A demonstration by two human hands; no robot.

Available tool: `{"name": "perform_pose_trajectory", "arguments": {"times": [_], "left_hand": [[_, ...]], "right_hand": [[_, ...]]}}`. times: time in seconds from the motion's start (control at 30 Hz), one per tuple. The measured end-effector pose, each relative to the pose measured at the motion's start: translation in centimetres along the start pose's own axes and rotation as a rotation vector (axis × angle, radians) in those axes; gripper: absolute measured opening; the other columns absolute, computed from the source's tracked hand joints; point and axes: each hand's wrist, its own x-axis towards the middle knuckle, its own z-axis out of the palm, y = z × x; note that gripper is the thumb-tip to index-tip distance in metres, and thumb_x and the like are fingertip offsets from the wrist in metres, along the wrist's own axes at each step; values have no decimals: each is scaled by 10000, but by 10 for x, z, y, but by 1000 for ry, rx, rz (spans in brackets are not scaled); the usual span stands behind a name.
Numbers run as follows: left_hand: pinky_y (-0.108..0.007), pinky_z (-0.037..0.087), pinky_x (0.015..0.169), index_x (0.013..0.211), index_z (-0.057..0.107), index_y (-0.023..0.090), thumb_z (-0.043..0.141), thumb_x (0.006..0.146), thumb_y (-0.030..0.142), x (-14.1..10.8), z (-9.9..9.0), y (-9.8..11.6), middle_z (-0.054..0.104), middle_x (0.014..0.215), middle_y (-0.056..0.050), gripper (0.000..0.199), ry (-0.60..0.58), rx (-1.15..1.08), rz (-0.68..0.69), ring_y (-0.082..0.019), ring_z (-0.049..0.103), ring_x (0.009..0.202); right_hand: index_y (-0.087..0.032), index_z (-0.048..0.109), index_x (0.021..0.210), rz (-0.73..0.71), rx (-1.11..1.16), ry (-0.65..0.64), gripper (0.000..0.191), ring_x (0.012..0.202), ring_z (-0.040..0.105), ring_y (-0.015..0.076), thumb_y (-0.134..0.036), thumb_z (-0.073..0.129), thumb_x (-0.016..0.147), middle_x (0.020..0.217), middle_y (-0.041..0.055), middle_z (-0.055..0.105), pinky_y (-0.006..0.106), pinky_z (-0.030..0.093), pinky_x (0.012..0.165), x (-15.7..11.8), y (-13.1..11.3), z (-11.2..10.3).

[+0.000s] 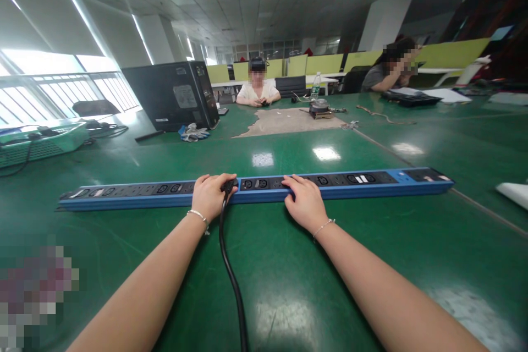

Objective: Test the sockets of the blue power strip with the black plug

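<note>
A long blue power strip with black sockets lies crosswise on the green table. My left hand is closed around a black plug at the strip's middle; whether its pins sit in a socket is hidden. From the plug a thick black cable runs down towards me and leaves the view at the bottom. My right hand grips the strip right of the middle, fingertips on its top face and thumb by the front side.
Behind the strip stand a black computer case, work gloves, and a brown sheet with a round dark device. A green basket sits at left. Two people are seated across the table, one at centre and one at right.
</note>
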Motion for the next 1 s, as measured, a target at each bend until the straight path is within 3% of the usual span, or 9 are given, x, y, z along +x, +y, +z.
{"name": "perform_pose_trajectory", "arguments": {"times": [0.27, 0.6, 1.0], "left_hand": [[-389, 351, 963, 1093, 587, 295, 471, 833, 445, -4, 1, 4, 708, 998, -15, 322, 9, 4, -16, -189, 635, 936], [-347, 410, 831, 1106, 590, 297, 373, 887, 416, -4, 3, 15, 717, 967, -11, 330, 60, 105, 27, -176, 655, 852], [-343, 387, 908, 1114, 575, 327, 401, 881, 395, -8, 5, 16, 706, 1016, 9, 299, 81, 71, 20, -154, 646, 896]], "right_hand": [[-204, 629, 1054, -4, 6, -12, 383, 1183, 473, 206, -125, 464, 719, 1223, 31, 596, 418, 320, 1018, 0, 0, -1], [-208, 640, 1041, 16, 11, 5, 380, 1176, 479, 203, -116, 462, 719, 1211, 26, 604, 420, 319, 1019, 0, -2, 0], [-217, 638, 1046, -4, 1, 17, 384, 1171, 486, 199, -112, 467, 718, 1205, 30, 607, 418, 332, 1013, -1, -1, 0]]}}
